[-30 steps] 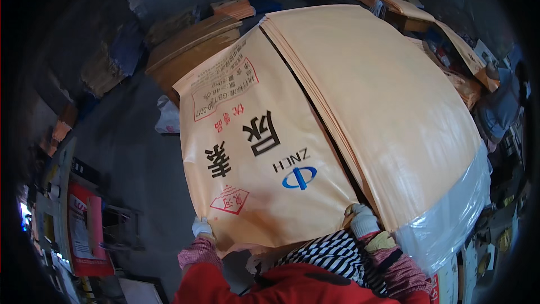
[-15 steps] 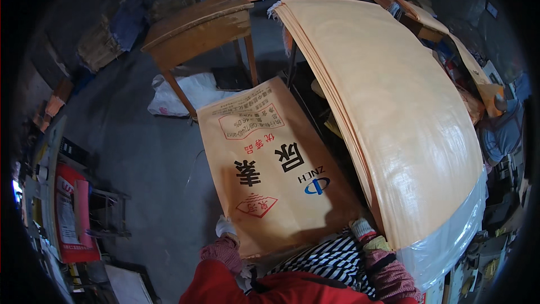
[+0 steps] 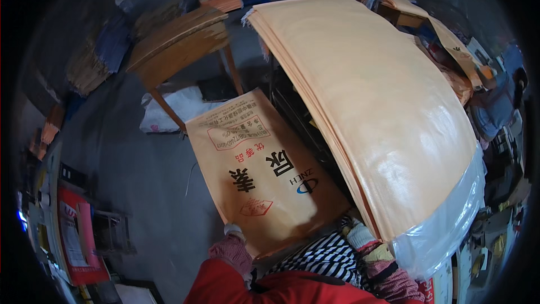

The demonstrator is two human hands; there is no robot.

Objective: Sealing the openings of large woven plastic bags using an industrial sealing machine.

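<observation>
Gloved left hand (image 3: 232, 246) and right hand (image 3: 360, 235) grip printed sack (image 3: 261, 171) — near corners.

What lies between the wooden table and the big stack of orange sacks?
In the head view, the gap between the wooden table and the stack of orange sacks holds dark floor, with the far end of the printed sack reaching up into it.

A person seen from above wears a bright red top at the lower edge of the view, with a black-and-white striped garment over the middle. The left hand (image 3: 233, 250) has a speckled pinkish-red knitted work glove with a white cuff; the right hand (image 3: 360, 235) has a similar pale, speckled knitted glove.
</observation>
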